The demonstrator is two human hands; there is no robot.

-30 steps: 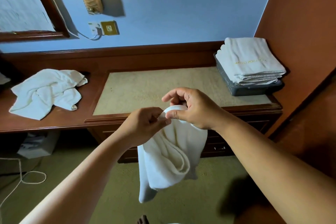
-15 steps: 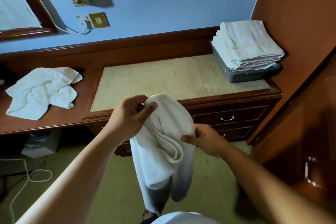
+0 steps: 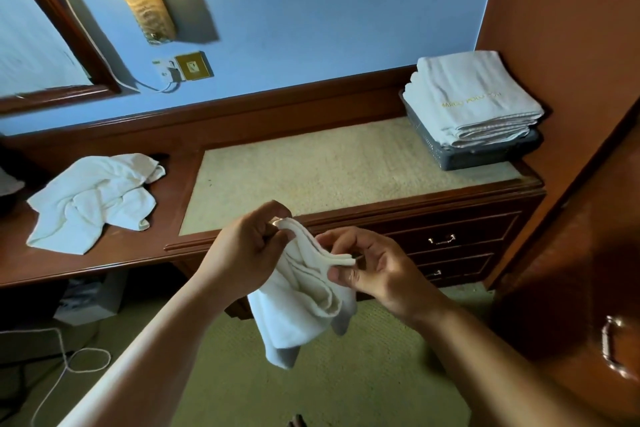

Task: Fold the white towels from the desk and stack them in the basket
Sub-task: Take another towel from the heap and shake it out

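White towel (image 3: 301,305) hangs clear of the surface (image 3: 329,163): left grip (image 3: 246,253) pinches top corner; right grip (image 3: 377,270), moved up from the towel's side, now pinches the adjoining hem. Prob. ready to spread for 1st fold; basket (image 3: 485,159) waits at right.

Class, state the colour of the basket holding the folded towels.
The basket is dark grey; the head view shows it.

Arms forward; left hand (image 3: 247,253), right hand (image 3: 372,269) (fingers curled) each pinch towel (image 3: 301,315) edge
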